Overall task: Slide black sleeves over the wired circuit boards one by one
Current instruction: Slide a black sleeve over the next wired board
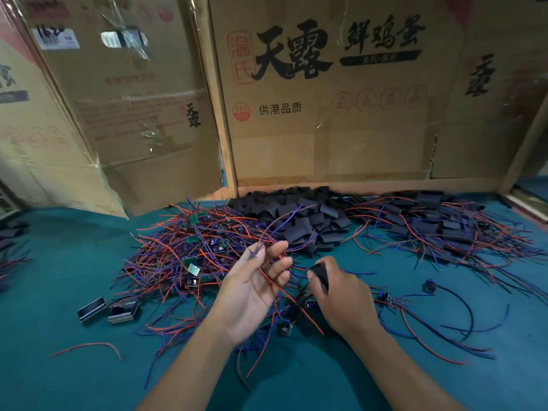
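The main risk I see from here is a snag. My left hand (255, 287) lifts a red and blue wire pair (268, 238) whose free ends rise toward the frame centre, while its lower run trails down into the tangled pile of wired boards (189, 256) at centre left. In my judgement, pulling further could drag neighbouring boards along or knot the leads. A second risk: the wire ends are splayed, so they may miss the sleeve mouth or fold back when fed in.

Grip state, left hand: palm up, fingers mostly extended and spread, with the wires pinched lightly near the fingertips between thumb and forefinger. The hold looks loose; the pair could slip.

Grip state, right hand (344, 295): fingers curled, thumb and forefinger clamped on one black sleeve (320, 272), held just right of the left fingertips and apart from the wires. I cannot tell whether the sleeve mouth is squeezed flat.

The board belonging to this pair appears to hang below the hands, lower centre; which one is unclear. Spare sleeves (299, 215) lie heaped at upper centre on the green table (74, 262).
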Demonstrator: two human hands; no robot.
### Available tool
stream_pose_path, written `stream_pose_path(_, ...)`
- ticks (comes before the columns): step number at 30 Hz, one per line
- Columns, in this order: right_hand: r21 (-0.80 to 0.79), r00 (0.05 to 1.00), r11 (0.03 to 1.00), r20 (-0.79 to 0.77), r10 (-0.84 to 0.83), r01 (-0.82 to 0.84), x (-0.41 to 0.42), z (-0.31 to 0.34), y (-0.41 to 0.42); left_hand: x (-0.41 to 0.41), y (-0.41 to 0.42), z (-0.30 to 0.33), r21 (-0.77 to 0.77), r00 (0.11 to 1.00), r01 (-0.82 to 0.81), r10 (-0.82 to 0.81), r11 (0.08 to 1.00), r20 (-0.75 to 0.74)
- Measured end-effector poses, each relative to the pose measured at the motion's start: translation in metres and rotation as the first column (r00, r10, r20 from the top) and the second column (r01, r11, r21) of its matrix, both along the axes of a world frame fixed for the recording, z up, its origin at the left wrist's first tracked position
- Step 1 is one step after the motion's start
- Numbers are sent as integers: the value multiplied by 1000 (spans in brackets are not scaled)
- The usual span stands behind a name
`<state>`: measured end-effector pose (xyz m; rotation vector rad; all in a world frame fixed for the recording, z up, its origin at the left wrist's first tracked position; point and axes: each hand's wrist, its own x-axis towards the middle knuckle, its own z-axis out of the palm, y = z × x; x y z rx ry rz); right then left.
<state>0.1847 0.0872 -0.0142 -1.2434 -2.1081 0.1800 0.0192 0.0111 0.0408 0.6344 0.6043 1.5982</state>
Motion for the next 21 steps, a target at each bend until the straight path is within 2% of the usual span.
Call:
stream_pose_path(2,-12,997,1000,-78,21,-22,4,1,-3,2,-1,-12,5,998,40,-40,999,38)
stream_pose_path(6,-75,927,990,-366,84,-119,12,3,-3,2,-9,-24,13,988,113,-114,993,107)
stream_pose_path(9,-110,877,977,-467,112,-183,22,8,-10,10,-11,-20,-55,998,32,-29,998,55)
stream_pose_path(12,-150,867,960,-479,139,-236,26,13,-13,16,-10,-13,-111,998,-45,40,993,-48)
stream_pose_path(15,-148,894,957,-415,168,-248,29,21,-12,16,-8,-12,-70,997,-15,9,997,-78)
stream_pose_path(21,-110,874,920,-373,312,-375,15,31,-31,12,-8,-5,-120,999,23,-18,993,41)
